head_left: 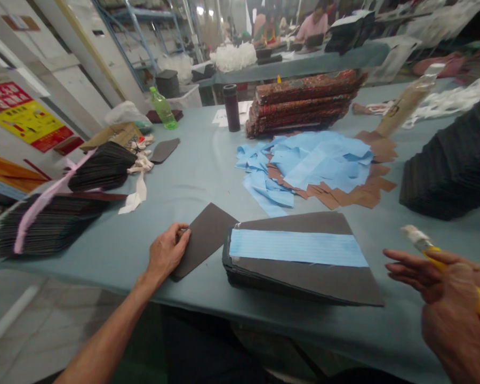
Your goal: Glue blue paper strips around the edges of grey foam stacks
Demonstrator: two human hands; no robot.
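My left hand [168,248] grips the left edge of a single dark grey-brown board [208,234] that lies slanted on the table. My right hand [450,298] holds a yellow-handled brush [419,239] with pale bristles, the other fingers stretched out. Between my hands rests a stack of dark boards [304,288], with a pleated light-blue strip [298,248] lying across its top. The brush is to the right of this stack, apart from it. Beyond the stack is a heap of light-blue pieces [324,160] with brown pieces [336,196] under and around it.
Bundled dark boards [52,224] stand at the left edge of the table, a tall stack [452,160] at the right. Farther back are a green bottle [164,109], a dark tumbler [231,108], patterned rolls [304,101] and a clear bottle [410,101]. Other people sit in the background.
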